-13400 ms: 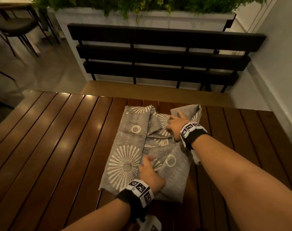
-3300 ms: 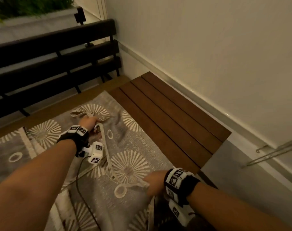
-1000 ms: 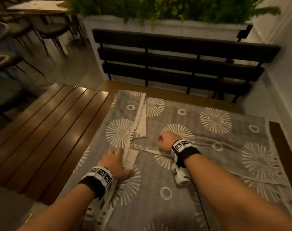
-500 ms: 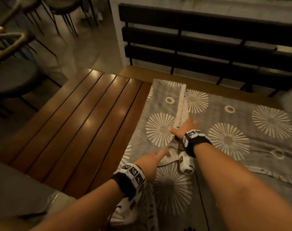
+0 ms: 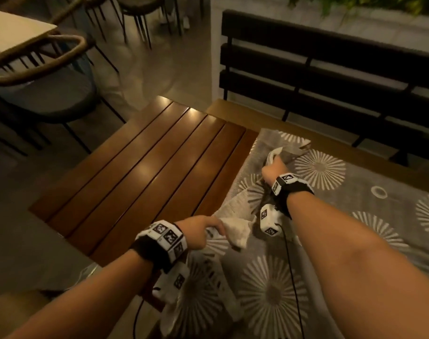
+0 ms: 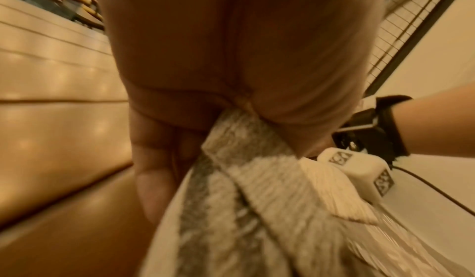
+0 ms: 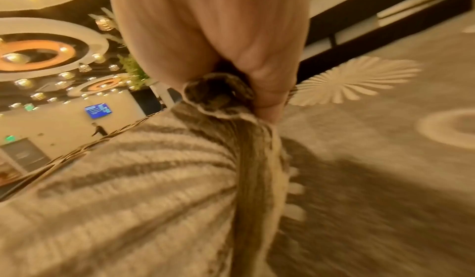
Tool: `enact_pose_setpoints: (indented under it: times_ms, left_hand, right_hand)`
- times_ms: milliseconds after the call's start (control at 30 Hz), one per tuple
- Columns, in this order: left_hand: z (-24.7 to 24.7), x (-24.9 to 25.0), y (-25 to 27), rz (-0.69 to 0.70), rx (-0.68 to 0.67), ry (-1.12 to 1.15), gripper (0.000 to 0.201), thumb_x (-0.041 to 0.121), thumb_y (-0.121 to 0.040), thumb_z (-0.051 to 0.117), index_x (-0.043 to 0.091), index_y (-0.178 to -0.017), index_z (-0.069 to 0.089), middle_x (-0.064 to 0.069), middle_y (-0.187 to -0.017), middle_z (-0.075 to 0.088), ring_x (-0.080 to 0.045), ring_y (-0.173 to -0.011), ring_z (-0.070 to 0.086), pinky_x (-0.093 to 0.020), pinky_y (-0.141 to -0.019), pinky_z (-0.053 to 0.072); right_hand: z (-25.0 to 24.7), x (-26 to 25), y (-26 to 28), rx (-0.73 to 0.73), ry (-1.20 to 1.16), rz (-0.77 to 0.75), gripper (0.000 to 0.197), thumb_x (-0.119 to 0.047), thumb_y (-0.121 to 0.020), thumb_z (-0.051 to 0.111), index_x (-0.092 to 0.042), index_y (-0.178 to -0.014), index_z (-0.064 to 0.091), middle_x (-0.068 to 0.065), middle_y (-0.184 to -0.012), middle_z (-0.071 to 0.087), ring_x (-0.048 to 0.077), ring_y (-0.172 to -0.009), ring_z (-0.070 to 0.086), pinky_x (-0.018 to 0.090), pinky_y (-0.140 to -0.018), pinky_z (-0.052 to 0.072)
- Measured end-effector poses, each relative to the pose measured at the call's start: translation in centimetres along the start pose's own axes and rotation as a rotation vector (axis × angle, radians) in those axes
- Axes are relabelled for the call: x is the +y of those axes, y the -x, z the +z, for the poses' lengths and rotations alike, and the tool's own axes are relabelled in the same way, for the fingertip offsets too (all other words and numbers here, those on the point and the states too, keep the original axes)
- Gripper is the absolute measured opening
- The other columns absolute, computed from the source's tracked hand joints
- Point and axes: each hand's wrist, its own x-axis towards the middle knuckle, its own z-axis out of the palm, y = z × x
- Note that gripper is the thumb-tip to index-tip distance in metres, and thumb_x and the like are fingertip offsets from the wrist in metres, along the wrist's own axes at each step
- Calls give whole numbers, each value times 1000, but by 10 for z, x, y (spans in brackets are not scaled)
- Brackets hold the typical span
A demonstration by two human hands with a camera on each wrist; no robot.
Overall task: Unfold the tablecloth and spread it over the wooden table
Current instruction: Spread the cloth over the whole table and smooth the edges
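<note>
A grey tablecloth (image 5: 355, 216) with pale sunburst and ring prints covers the right part of the slatted wooden table (image 5: 147, 172). Its left flap is still folded back on itself. My left hand (image 5: 203, 228) grips the folded edge near the table's front; the left wrist view shows the cloth (image 6: 246, 159) bunched between curled fingers. My right hand (image 5: 273, 167) grips the same flap farther back, near the far edge, and the right wrist view shows the cloth's hem (image 7: 221, 96) pinched in the fist. The flap is lifted slightly off the table between both hands.
The table's left half shows bare brown slats. A dark slatted bench (image 5: 331, 77) stands behind the table, with a white planter wall (image 5: 355, 23) beyond it. Rattan chairs (image 5: 44, 77) and another table (image 5: 10, 30) stand at the left on a grey floor.
Both hands, flat on the folded flap half a second ago, now grip it and lift it. The right hand has moved toward the far edge. The view has swung left.
</note>
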Motion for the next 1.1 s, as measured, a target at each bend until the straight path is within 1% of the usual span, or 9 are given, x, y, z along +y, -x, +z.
enact_pose_setpoints:
  times_ms: [133,233,333,400,500,700,800,967,1100]
  left_hand:
    - [-47,-69,22,-24,93,54,59,1,-78,59,56,-98,58,14,-128,53,-19,-107,62,-54,-86,53]
    - [-84,-129,57,-244,258,-67,52,12,-81,61,45,-120,53,2,-133,55,-22,-111,59,-45,-92,52]
    - [-104,-173,93,-596,407,-301,59,21,-84,57,34,-138,38,-10,-135,48,-34,-117,52,-45,-94,48]
    - [-100,-179,101,-576,454,-300,48,22,-87,53,28,-134,45,-11,-131,47,-35,-116,51,-44,-94,47]
    - [-70,-164,94,-196,440,-207,34,36,-87,59,30,-121,58,-2,-121,52,-24,-112,53,-40,-93,47]
    - [-16,-129,70,97,203,-381,38,54,-83,60,31,-112,65,1,-116,50,-19,-107,41,-37,-92,42]
    - [-18,-130,72,59,97,-425,37,55,-81,63,28,-106,66,1,-109,54,-18,-101,44,-36,-87,44]
    - [-32,-136,80,-25,-8,-182,29,35,-86,63,7,-79,67,-13,-77,62,-29,-75,59,-38,-73,52]
    - [-28,-157,91,-317,-254,-264,37,46,-87,63,18,-111,66,-10,-105,67,-22,-84,60,-26,-73,49]
  right_hand:
    - [43,-77,-15,33,-191,-131,62,-6,-94,42,-12,-151,18,17,-118,54,30,-85,54,35,-70,46]
    - [99,-129,-11,-351,-570,-183,78,-25,-88,59,-27,-152,14,15,-151,34,32,-127,45,45,-103,40]
    - [141,-154,-2,-563,-780,-208,66,-31,-96,52,-28,-152,17,4,-159,21,27,-145,24,50,-114,30]
    - [149,-155,-5,-439,-610,-281,46,-23,-99,49,-17,-144,41,7,-147,41,25,-138,36,43,-111,35]
    - [148,-136,-21,-238,4,-453,32,-12,-94,49,-8,-124,59,5,-119,58,22,-114,54,28,-93,40]
    - [160,-109,-29,-248,725,-580,66,-45,-85,61,-19,-142,41,13,-152,27,35,-137,30,42,-111,30]
    - [173,-111,-16,-220,790,-605,77,-53,-81,59,-22,-146,31,11,-158,17,36,-144,19,50,-115,23]
    - [199,-117,19,-261,757,-1012,48,-53,-84,52,-18,-117,59,6,-127,49,26,-116,49,41,-95,44]
    - [213,-116,31,-355,871,-1020,54,-50,-86,54,-22,-133,49,6,-140,41,27,-127,39,46,-103,39]
